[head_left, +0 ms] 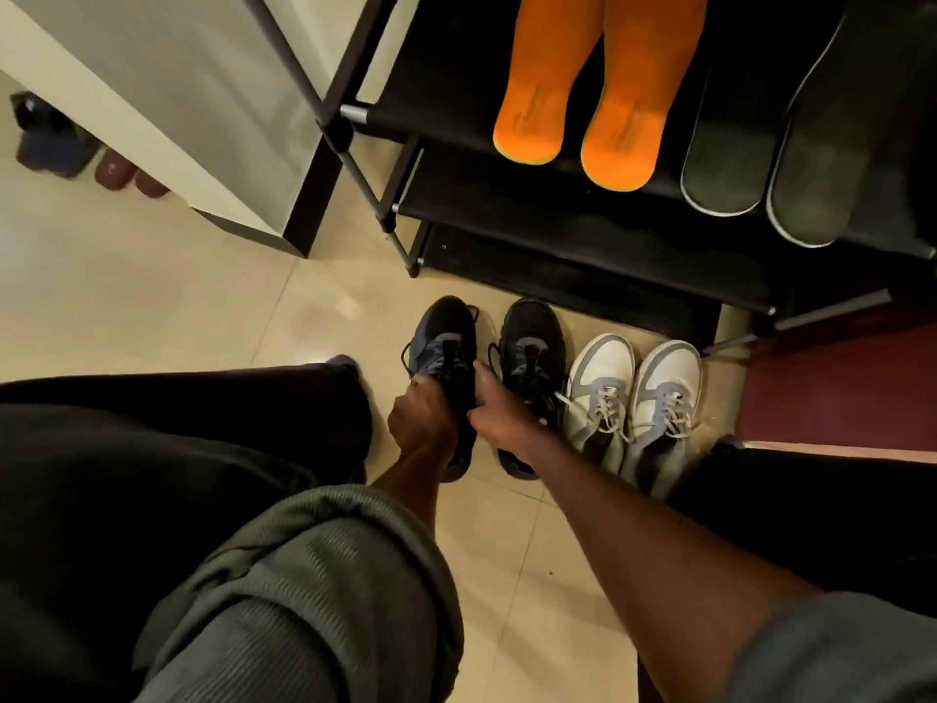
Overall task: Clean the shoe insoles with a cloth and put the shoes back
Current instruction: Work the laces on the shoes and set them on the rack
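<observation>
Two dark blue-black sneakers stand on the floor before the shoe rack (583, 210). My left hand (423, 416) grips the left dark sneaker (443, 337) at its tongue and opening. My right hand (499, 411) holds the same shoe's opening from the right side, next to the right dark sneaker (532, 342). A pair of white-and-grey sneakers (634, 393) stands to the right. On the rack's top shelf lie two orange insoles (578, 109) and two dark grey insoles (770, 159). No cloth is visible.
A white cabinet (167, 109) stands at the left with small shoes (76, 149) on the floor behind it. A dark red surface (836, 393) lies at the right. My knees in dark trousers flank the shoes. Beige floor tiles (177, 307) stretch leftward.
</observation>
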A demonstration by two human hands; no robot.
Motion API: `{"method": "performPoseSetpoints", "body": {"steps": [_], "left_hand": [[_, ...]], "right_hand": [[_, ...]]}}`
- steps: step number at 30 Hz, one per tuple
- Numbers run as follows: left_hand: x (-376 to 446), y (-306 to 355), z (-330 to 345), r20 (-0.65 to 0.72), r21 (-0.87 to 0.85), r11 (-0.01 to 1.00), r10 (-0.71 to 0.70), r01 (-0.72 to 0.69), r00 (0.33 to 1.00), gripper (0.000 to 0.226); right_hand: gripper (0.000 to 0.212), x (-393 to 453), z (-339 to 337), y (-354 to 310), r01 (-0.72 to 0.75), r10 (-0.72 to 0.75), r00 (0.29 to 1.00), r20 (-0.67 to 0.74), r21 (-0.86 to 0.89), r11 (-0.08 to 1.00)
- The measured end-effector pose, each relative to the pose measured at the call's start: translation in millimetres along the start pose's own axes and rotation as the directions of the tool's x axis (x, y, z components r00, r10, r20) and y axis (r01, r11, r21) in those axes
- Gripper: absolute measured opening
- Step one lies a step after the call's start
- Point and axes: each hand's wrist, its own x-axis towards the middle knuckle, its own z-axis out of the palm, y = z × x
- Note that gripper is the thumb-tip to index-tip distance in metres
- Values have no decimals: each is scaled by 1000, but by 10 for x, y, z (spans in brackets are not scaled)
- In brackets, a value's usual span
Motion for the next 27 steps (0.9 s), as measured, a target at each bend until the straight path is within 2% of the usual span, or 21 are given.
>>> {"method": "performPoseSetpoints", "body": {"steps": [3, 6, 8, 10, 13, 18, 21, 24, 27], "left_hand": [[-160, -15, -401, -34, 88, 992, 91, -88, 995, 18], [-406, 108, -1012, -44, 170, 956, 249, -238, 968, 13], [-681, 175, -1433, -55, 199, 937, 303, -287, 951, 20], [-970, 226, -1764, -87, 153, 933, 341, -325, 936, 24], [-1413, 225, -2075, -163, 18, 928, 370, -372, 915, 23], [-2098, 171, -2308, -297, -94, 888, 406, -449, 864, 16], [-2408, 98, -2382, -378, -172, 854, 403, -491, 834, 10], [-2625, 12, -2464, -455, -229, 791, 428, -567, 781, 9], [-2777, -15, -2616, -559, -225, 709, 468, -668, 685, 8]], "right_hand": [[93, -191, -44, -173, 123, -126, 990, -68, -43, 991], [73, -561, -248, -464, 184, -197, 958, -206, -84, 979], [61, -910, -439, -630, 199, -226, 926, -304, -118, 973], [43, -1291, -624, -741, 225, -282, 876, -391, -188, 956], [7, -1846, -852, -840, 253, -363, 823, -437, -290, 923], [13, -2552, -1062, -798, 344, -523, 718, -460, -418, 841], [12, -2918, -1123, -768, 441, -600, 664, -446, -414, 796], [17, -3260, -1190, -772, 528, -680, 561, -472, -428, 733], [18, -3521, -1269, -809, 601, -757, 411, -508, -474, 644]]}}
